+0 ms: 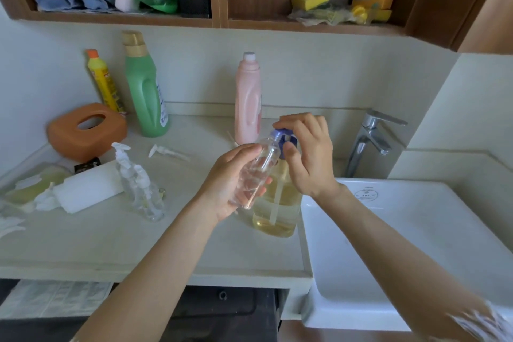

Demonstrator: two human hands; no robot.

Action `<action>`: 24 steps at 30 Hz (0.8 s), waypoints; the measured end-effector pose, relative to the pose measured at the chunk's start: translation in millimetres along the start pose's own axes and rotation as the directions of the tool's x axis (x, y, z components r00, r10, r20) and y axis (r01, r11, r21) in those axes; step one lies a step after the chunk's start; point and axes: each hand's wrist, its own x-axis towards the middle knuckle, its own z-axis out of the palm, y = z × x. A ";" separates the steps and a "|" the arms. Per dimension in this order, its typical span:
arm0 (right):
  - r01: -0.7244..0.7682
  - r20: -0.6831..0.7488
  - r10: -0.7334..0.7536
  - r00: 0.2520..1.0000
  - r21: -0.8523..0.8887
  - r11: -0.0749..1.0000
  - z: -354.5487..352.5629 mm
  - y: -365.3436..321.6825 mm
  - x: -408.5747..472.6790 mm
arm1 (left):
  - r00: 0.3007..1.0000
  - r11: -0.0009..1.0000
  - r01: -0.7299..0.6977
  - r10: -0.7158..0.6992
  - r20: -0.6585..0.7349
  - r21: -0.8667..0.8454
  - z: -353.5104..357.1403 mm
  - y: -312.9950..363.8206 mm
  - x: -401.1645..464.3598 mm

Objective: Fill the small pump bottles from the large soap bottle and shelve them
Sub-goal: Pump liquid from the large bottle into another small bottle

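Note:
My left hand [236,183] grips a small clear bottle [259,172], tilted with its open neck up against the blue pump head [283,140] of the large soap bottle [277,211]. That large bottle stands on the counter beside the sink and holds yellow liquid in its lower part. My right hand [308,153] lies over the blue pump head, fingers curled on top and thumb in front of it. Two more small clear pump bottles [141,189] stand to the left on the counter. A loose white pump [166,151] lies behind them.
A white sink [416,244] with a chrome tap [369,141] is on the right. Pink [247,100], green [145,89] and yellow [104,83] bottles stand along the back wall. An orange tissue box [86,130] and a white roll [88,186] lie at left. Wooden shelves [219,21] above hold cloths, sponges and boxes.

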 end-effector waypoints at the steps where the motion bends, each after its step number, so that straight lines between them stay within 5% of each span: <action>1: -0.001 -0.010 0.001 1.000 0.000 1.000 -2.6 -0.9 7.2 | 1.000 1.000 -0.004 0.004 0.009 -0.015 1.0 3.1 0.5; 12: 0.068 -0.093 -0.063 0.994 0.046 0.997 15.6 6.1 -14.9 | 0.998 1.000 -0.012 0.013 0.054 -0.009 -1.6 -4.1 2.9; 24: 0.039 -0.026 -0.039 0.999 -0.010 0.999 7.0 1.1 -3.9 | 0.998 0.998 -0.054 0.054 0.012 0.027 -2.0 3.1 -0.7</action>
